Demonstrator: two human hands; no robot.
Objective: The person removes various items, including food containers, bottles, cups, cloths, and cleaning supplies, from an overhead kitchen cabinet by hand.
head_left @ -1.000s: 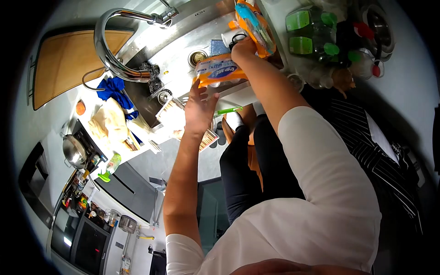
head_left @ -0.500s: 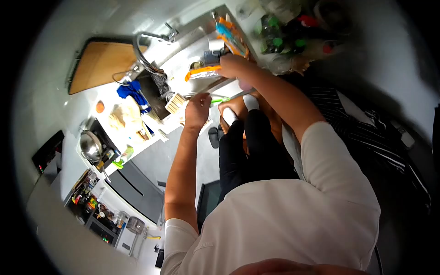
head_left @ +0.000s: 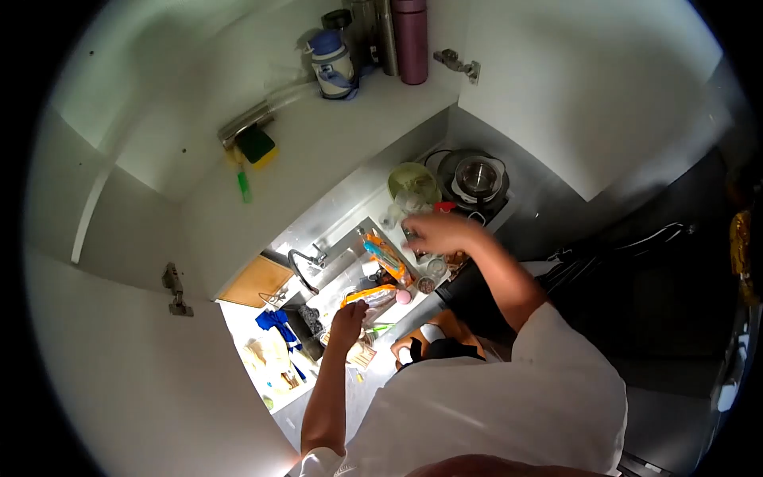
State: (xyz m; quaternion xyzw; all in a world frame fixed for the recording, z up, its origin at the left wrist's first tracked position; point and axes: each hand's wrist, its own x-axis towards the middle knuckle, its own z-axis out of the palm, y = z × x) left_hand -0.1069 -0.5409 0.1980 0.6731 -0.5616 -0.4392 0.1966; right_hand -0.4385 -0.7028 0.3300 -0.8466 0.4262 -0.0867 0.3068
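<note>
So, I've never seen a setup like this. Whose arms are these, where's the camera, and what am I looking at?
There's no machine here: a person works bare-handed. One camera, worn on their head, takes every picture, looking forward and down. In the current one, an upper shelf bears a blue-lidded bottle, a purple flask and a sponge. Below is the sink. The left hand is near an orange-edged package; I can't tell whether they touch. The right hand, blurred, is near some clear containers. Nothing is clearly held.
</note>
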